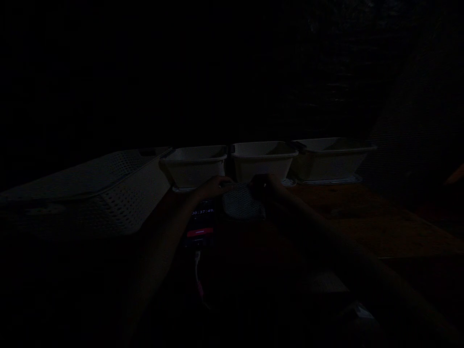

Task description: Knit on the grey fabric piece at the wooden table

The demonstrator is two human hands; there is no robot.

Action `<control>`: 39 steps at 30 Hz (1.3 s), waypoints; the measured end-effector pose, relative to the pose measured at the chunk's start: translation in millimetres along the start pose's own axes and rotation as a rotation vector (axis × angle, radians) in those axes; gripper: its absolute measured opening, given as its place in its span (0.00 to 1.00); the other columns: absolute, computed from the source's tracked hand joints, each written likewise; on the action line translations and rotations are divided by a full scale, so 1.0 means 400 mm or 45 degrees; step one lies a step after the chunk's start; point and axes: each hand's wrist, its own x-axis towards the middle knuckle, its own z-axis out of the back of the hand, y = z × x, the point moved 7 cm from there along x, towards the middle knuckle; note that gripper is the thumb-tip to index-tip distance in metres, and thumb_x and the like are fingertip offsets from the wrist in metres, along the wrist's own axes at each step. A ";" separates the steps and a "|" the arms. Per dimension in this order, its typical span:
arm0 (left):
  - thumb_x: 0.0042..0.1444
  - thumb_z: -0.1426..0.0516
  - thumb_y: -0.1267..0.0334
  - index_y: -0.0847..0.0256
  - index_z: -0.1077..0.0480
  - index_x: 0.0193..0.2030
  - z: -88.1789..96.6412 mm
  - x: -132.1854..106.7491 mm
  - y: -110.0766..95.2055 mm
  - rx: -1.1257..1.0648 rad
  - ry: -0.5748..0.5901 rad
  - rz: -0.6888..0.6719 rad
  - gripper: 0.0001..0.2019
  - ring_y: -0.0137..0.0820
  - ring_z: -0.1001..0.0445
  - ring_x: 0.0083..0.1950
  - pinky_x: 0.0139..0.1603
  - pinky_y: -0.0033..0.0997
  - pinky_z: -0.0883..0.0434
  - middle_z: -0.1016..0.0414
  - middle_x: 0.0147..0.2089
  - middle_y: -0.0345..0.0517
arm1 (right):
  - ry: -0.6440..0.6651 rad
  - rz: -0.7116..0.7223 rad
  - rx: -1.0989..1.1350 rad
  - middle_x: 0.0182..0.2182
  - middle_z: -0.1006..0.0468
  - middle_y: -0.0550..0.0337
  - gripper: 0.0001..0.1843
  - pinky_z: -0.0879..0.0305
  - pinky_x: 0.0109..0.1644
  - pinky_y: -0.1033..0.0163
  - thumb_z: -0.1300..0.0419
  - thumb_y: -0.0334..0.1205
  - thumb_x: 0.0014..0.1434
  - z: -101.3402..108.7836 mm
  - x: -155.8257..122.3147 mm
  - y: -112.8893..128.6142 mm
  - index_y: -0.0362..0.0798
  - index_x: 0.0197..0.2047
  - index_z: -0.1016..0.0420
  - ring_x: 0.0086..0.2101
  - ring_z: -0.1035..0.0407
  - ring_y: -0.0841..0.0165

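We read clock positions from the grey mesh-patterned piece [243, 202], which lies at the hub of this very dark view. Farthest left, at 9 o'clock, we find a pale perforated basket [126, 208], its long walls running away to the left. At 10 o'clock stands the first pale basin [195, 168]. Between 8 and 9 o'clock a phone [200, 223] lights its screen, on which we read 00:37:49 above a red bar; from its lower end a cable [197, 266] trails toward 7 o'clock. The left hand [213, 184] reaches in to the piece's 10 o'clock corner, fingers bent toward it; we cannot tell whether they pinch it. At 1 o'clock, behind the piece, we note the second basin [263, 166]. The right hand [270, 184] meets the piece's upper edge near 2 o'clock; its fingers are lost in shadow, and we cannot tell whether they are parted or closed. The third basin [328, 164] stands at 2 o'clock, well apart from the piece. Between 3 and 4 o'clock we make out the brown table [384, 232].
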 end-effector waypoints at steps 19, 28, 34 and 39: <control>0.52 0.49 0.48 0.65 0.28 0.39 0.061 0.001 0.044 0.002 -0.368 0.084 0.21 0.33 0.30 0.40 0.41 0.30 0.35 0.27 0.37 0.44 | 0.286 -0.374 0.804 0.39 0.27 0.46 0.31 0.32 0.34 0.66 0.35 0.46 0.44 -0.091 -0.003 -0.091 0.39 0.49 0.35 0.33 0.30 0.68; 0.52 0.48 0.47 0.64 0.31 0.36 0.032 0.005 0.024 -0.184 -0.228 0.089 0.20 0.30 0.31 0.35 0.35 0.26 0.36 0.29 0.33 0.43 | 0.058 -0.173 0.589 0.33 0.27 0.51 0.27 0.39 0.29 0.72 0.46 0.57 0.51 -0.046 0.013 -0.070 0.39 0.39 0.31 0.30 0.34 0.73; 0.55 0.53 0.47 0.66 0.31 0.37 0.015 0.009 0.008 -0.123 -0.182 0.071 0.22 0.30 0.31 0.35 0.34 0.26 0.37 0.29 0.33 0.44 | 0.069 -0.108 0.680 0.31 0.28 0.55 0.27 0.41 0.29 0.73 0.47 0.58 0.51 -0.048 0.009 -0.038 0.39 0.40 0.31 0.29 0.35 0.75; 0.57 0.53 0.50 0.66 0.31 0.38 0.020 0.014 0.001 -0.070 -0.260 0.010 0.19 0.30 0.31 0.35 0.35 0.26 0.37 0.28 0.35 0.45 | 0.100 -0.164 0.674 0.30 0.28 0.54 0.28 0.41 0.27 0.73 0.45 0.58 0.50 -0.051 0.003 -0.031 0.40 0.40 0.31 0.27 0.35 0.75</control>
